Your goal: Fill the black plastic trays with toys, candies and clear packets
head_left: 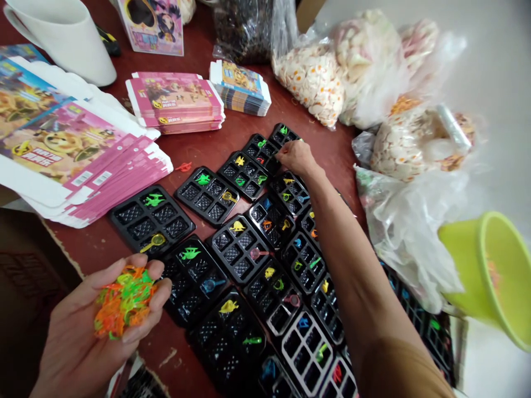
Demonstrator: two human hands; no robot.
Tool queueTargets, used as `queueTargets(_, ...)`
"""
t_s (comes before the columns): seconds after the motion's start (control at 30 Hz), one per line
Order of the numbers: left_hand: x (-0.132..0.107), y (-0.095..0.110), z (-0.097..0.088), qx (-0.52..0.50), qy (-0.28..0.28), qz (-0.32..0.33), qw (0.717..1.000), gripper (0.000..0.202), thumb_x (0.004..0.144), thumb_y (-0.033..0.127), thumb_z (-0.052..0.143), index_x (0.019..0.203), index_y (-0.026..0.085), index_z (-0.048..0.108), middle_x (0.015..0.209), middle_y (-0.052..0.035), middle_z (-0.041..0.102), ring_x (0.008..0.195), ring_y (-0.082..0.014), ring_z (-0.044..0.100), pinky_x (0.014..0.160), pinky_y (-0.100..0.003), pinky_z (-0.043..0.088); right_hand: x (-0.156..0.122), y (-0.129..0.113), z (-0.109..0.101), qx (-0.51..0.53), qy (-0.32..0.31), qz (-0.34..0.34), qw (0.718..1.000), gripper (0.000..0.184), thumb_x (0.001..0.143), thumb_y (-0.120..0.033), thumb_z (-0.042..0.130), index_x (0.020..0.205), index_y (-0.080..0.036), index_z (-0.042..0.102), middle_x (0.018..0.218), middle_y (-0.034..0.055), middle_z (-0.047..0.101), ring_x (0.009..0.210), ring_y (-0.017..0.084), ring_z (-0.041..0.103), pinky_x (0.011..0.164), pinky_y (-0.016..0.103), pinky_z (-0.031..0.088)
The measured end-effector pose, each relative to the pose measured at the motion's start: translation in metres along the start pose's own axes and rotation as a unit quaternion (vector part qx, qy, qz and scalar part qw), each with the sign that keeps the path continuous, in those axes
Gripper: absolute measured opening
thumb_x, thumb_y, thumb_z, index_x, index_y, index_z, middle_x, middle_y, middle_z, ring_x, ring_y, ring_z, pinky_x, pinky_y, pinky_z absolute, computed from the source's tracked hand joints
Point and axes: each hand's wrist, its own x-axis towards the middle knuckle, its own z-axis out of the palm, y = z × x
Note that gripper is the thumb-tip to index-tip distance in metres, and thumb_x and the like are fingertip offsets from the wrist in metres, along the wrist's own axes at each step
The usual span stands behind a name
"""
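Note:
In my left hand (78,337), cupped palm up at the lower left, lies a heap of small plastic toy pieces (125,301) in orange, green and yellow. My right hand (296,157) reaches to the far trays with its fingertips pinched over a compartment; what they hold, if anything, is hidden. Black compartment trays (240,246) cover the table in slanting rows. Many contain a small coloured figure, such as a green one (154,199), and some a magnifier-shaped piece (153,242). My right forearm covers part of the rows.
Flat printed boxes (83,149) are fanned at the left, below a white mug (66,38). Stacked pink boxes (176,99) and blue boxes (240,85) stand at the back. Filled plastic bags (311,77) line the right edge near a lime-green bucket (464,260). An orange-red piece (183,167) lies loose.

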Motion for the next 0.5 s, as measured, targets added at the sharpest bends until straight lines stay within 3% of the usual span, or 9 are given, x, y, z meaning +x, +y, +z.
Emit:
queueTargets(0.13, 0.001, 0.001, -0.002, 0.001, 0.022, -0.005, 1.000, 0.035, 0.098, 0.012, 0.037, 0.088, 0.020, 0.069, 0.085, -0.0101, 0.067, 0.058, -0.0229, 0.067, 0.032, -0.025, 0.046, -0.008, 0.009, -0.008, 0.152, 0.048, 0.033, 0.987, 0.010, 0.079, -0.020, 0.064, 0.078, -0.012, 0.070, 0.060, 0.0015, 0.056, 0.061, 0.014, 0.055, 0.062, 0.026, 0.046)
queueTargets(0.23, 0.003, 0.001, -0.006, -0.004, 0.018, -0.003, 1.000, 0.035, 0.097, 0.011, 0.038, 0.088, 0.020, 0.070, 0.084, -0.0105, 0.069, 0.059, -0.0246, 0.070, 0.032, -0.025, 0.048, -0.008, 0.016, -0.013, 0.298, 0.050, 0.094, 0.949, 0.010, 0.083, -0.025, 0.061, 0.077, -0.016, 0.062, 0.051, -0.0052, 0.041, 0.045, 0.008, 0.036, 0.047, 0.023, 0.032)
queueTargets(0.3, 0.005, 0.000, -0.011, -0.010, 0.013, 0.000, 1.000, 0.032, 0.096, 0.010, 0.041, 0.091, 0.021, 0.072, 0.089, -0.0113, 0.072, 0.068, -0.0271, 0.075, 0.037, -0.026, 0.053, -0.004, 0.021, -0.013, 0.343, 0.054, 0.113, 0.931, 0.010, 0.084, -0.024, 0.060, 0.077, -0.018, 0.058, 0.050, -0.0067, 0.037, 0.043, 0.007, 0.031, 0.045, 0.023, 0.028)
queueTargets(0.4, 0.009, -0.001, -0.020, -0.017, 0.027, 0.003, 0.999, 0.030, 0.095, 0.010, 0.047, 0.098, 0.025, 0.073, 0.105, -0.0118, 0.075, 0.088, -0.0315, 0.078, 0.048, -0.030, 0.062, 0.009, 0.032, -0.007, 0.310, 0.104, 0.098, 0.940, 0.011, 0.082, -0.023, 0.061, 0.074, -0.016, 0.059, 0.053, -0.0046, 0.043, 0.048, 0.009, 0.039, 0.049, 0.024, 0.032)
queueTargets(0.5, 0.012, -0.002, -0.025, -0.017, 0.034, 0.009, 0.999, 0.030, 0.094, 0.011, 0.048, 0.100, 0.027, 0.074, 0.109, -0.0115, 0.075, 0.093, -0.0324, 0.078, 0.056, -0.035, 0.065, 0.023, 0.043, 0.001, 0.223, 0.138, 0.071, 0.962, 0.011, 0.079, -0.024, 0.064, 0.075, -0.014, 0.065, 0.058, -0.0016, 0.051, 0.058, 0.013, 0.049, 0.060, 0.027, 0.041)
